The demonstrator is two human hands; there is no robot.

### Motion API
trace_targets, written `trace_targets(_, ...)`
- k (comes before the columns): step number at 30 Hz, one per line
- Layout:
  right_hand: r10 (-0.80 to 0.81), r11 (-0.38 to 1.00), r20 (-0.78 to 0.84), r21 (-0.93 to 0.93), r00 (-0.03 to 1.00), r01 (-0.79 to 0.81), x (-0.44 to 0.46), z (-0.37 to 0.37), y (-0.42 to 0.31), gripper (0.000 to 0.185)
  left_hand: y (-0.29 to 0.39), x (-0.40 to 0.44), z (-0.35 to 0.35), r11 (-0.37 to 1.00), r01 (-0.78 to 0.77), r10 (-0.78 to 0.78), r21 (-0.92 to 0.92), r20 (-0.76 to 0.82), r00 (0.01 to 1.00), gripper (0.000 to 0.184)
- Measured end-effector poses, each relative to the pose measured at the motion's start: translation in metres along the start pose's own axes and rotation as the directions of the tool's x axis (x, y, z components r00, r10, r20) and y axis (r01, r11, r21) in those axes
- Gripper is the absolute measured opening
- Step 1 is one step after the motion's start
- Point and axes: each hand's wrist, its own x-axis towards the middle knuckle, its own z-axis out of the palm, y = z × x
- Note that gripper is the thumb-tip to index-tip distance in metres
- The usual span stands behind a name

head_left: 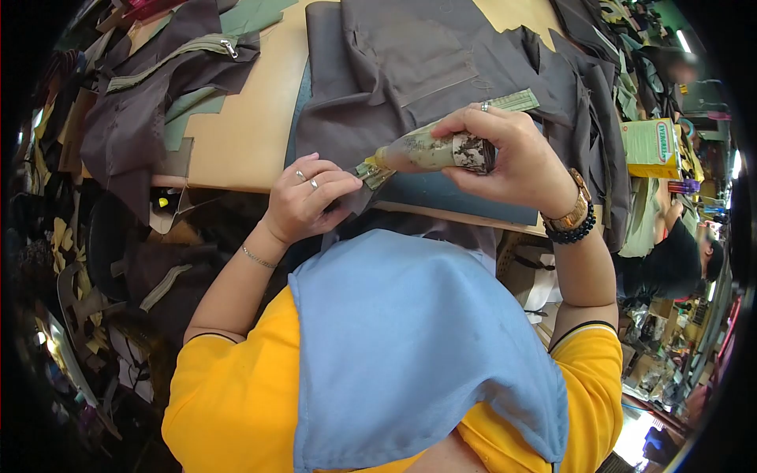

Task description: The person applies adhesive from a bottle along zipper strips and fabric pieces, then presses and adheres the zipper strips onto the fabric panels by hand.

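In my right hand is a stained, translucent bottle, tilted on its side with its yellowish nozzle pointing left. The nozzle meets the end of a green zipper strip, which runs behind the bottle and over dark grey-brown fabric. My left hand has its fingers bent together at the strip's near end, by the table edge. A fold of the dark fabric lies under those fingertips. What is between thumb and fingers is partly hidden.
Dark fabric with a green zipper hangs over the table at the left. More dark fabric drapes over the right edge. A yellow-green box stands at the right, with another person beyond it. Cloth piles line both sides.
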Motion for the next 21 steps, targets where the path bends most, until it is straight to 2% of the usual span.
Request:
trace_targets(10, -0.037, 0.999, 0.005, -0.006, 0.999, 0.037, 0.001, 0.006, 0.001, 0.036, 0.001, 0.002, -0.001, 1.000, -0.004, 0.004, -0.016, 0.005, 1.000, 0.050)
trace_targets(17, -0.028, 0.999, -0.006, 0.036, 1.000, 0.028, -0.003, 0.011, -0.001, 0.036, 0.000, 0.004, -0.003, 0.999, -0.019, 0.020, -0.032, 0.021, 1.000, 0.040)
trace_targets(19, -0.001, 0.993, -0.044, 0.119, 0.999, 0.007, -0.008, 0.015, 0.006, 0.036, -0.001, 0.001, -0.001, 0.998, -0.024, 0.023, -0.059, -0.007, 1.000, 0.038)
trace_targets(21, 0.096, 0.943, -0.036, 0.324, 0.995, -0.080, -0.015, 0.017, 0.013, 0.038, 0.000, 0.000, -0.001, 0.997, -0.004, 0.003, -0.072, -0.011, 1.000, 0.038)
